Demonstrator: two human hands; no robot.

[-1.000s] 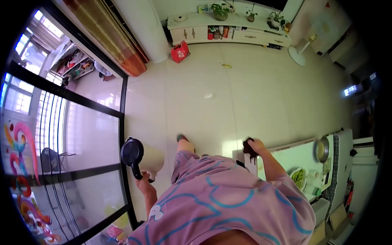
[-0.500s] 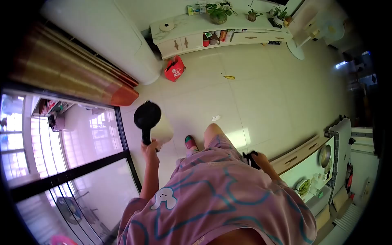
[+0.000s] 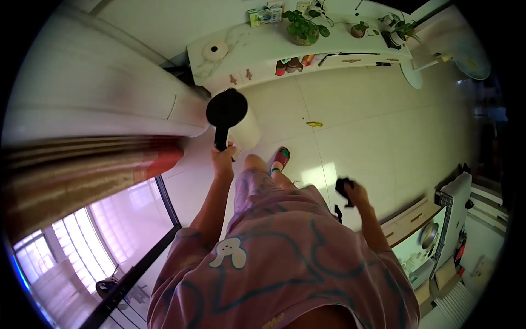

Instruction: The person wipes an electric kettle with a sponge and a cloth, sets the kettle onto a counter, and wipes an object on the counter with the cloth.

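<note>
A cream kettle [image 3: 247,131] with a black lid and black handle hangs in front of me, held by its handle. My left hand [image 3: 223,159] is wrapped round that handle. On the other side, my right hand [image 3: 356,196] is closed on a small black object [image 3: 344,187], blurred at its edges. A black strip dangles just below it, beside my shirt. The kettle is above the floor, near the front of the white cabinet [image 3: 219,68].
Along the wall, the cabinet bears potted plants [image 3: 304,27] and a round white item [image 3: 215,50]. A yellow peel-like scrap [image 3: 314,124] lies on the floor. A curtain [image 3: 93,175] hangs at the left, a low table [image 3: 408,219] stands right, and a fan [image 3: 471,63] stands back right.
The view has shifted forward toward the cabinet. My left hand and the kettle have moved up and right in view. The red bag no longer shows, and a foot has stepped forward.
</note>
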